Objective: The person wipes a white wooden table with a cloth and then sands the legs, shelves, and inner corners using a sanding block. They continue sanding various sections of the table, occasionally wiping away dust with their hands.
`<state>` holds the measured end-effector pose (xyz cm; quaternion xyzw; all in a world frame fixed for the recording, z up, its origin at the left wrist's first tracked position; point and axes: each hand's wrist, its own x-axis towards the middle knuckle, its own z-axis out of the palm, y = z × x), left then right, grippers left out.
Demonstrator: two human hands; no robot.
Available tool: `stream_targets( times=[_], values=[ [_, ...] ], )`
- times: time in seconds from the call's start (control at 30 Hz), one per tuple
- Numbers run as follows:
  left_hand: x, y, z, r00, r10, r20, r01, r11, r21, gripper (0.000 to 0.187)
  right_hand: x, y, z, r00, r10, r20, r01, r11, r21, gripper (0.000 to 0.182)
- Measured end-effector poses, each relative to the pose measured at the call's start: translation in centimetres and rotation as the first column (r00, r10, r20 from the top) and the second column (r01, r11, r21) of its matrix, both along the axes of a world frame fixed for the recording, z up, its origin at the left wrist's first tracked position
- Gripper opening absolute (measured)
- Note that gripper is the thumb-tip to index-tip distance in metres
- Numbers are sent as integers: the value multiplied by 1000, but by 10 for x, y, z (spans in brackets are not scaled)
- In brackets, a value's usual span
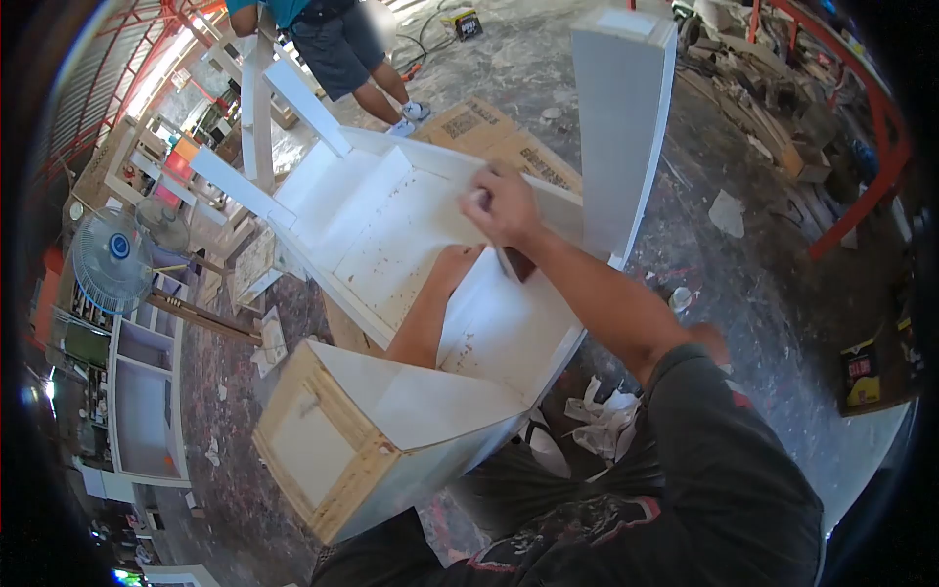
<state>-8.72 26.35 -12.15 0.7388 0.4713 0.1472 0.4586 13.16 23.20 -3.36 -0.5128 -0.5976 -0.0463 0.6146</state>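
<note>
speckled floor (753,293), white cabinet (509,338) holding brown debris (468,347), right hand (504,203) curled, left hand (463,262) half-hidden, both grips unclear

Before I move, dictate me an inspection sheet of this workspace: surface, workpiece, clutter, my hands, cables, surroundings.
Surface: floor stained and spattered; cardboard shows at the workpiece's edge.
Job's things: white wooden piece, inside exposed, with brown specks scattered in it; white inner panel near both hands.
Clutter: crumpled white scraps by your legs; wood offcuts beyond.
Hands: left hand partly hidden at the inner panel; right hand blurred, fingers curled, grip unclear.
Cables: dark cord on the floor, near a yellow-and-black container.
Surroundings: another person standing across the piece; fan; red metal frame.
</note>
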Motion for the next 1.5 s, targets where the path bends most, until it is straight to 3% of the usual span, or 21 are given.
stream_targets(
  times=[0.13,0.27,0.33,0.37,0.43,0.5,0.57,0.6,0.67,0.77,0.8,0.87,0.97,1.0,1.13,1.2,1.3,1.33,1.4,1.43,1.5],
  values=[
    [-3,2,-5,999,7,32,-7,1000,-17,51,-1,-17,45,1000,0,0,0,995,101,26],
    [-26,-4,-11,999,39,37,-37,999,-40,50,8,-5,41,998,4,-68,2,996,89,23],
    [-17,5,-2,998,27,64,-25,999,-26,49,33,5,16,991,-52,-126,24,977,-213,23],
    [-13,7,-3,996,26,80,-24,999,-27,49,38,12,16,991,-55,-119,29,977,-209,23],
    [-18,2,-14,996,33,81,-29,998,-57,48,19,-3,40,997,-75,14,74,995,61,23],
    [-19,2,-16,995,44,93,-38,997,-65,48,20,-1,44,996,7,-86,-5,1000,25,24],
    [-24,-3,-13,995,42,91,-35,997,-74,47,35,15,17,985,-20,-169,-30,958,-286,25],
    [-13,4,-9,993,30,113,-23,998,-64,47,41,17,22,987,-30,-156,-14,962,-272,25],
    [-5,4,-12,991,15,132,-6,997,-73,47,38,12,15,999,-43,-17,43,999,-27,26],
    [-9,4,-18,989,34,145,-21,996,-89,46,31,12,35,991,-119,-68,126,985,119,23],
    [-21,-4,-19,991,39,126,-26,994,-104,46,26,11,19,989,-119,-92,129,986,105,23],
    [-15,2,-7,988,26,153,-12,996,-89,46,43,26,5,987,-68,-143,40,981,-189,22],
    [-9,4,-7,984,13,178,4,995,-95,45,40,8,23,989,-64,-135,52,995,-90,22],
    [-7,8,-7,983,16,185,1,996,-94,45,38,9,28,989,-79,-129,82,997,18,22],
    [-21,6,4,984,16,177,3,995,-104,44,43,16,13,969,15,-246,-47,991,-126,22],
    [-5,17,13,977,-8,212,27,996,-89,44,43,14,16,993,-52,-106,48,998,-41,20],
    [7,29,20,969,-12,245,32,996,-79,43,40,12,21,991,-79,-106,93,987,131,20],
    [-5,21,21,974,-6,226,27,995,-92,43,31,9,12,988,-78,-133,95,988,121,20],
    [3,15,48,969,-27,244,47,996,-75,42,38,15,21,992,-50,-114,38,993,-110,22],
    [18,16,60,960,-43,275,62,996,-61,42,46,17,24,994,-63,-90,55,994,-91,22],
    [32,11,59,951,-45,307,73,994,-81,42,23,-25,33,997,53,-53,-48,993,104,21]
  ],
)
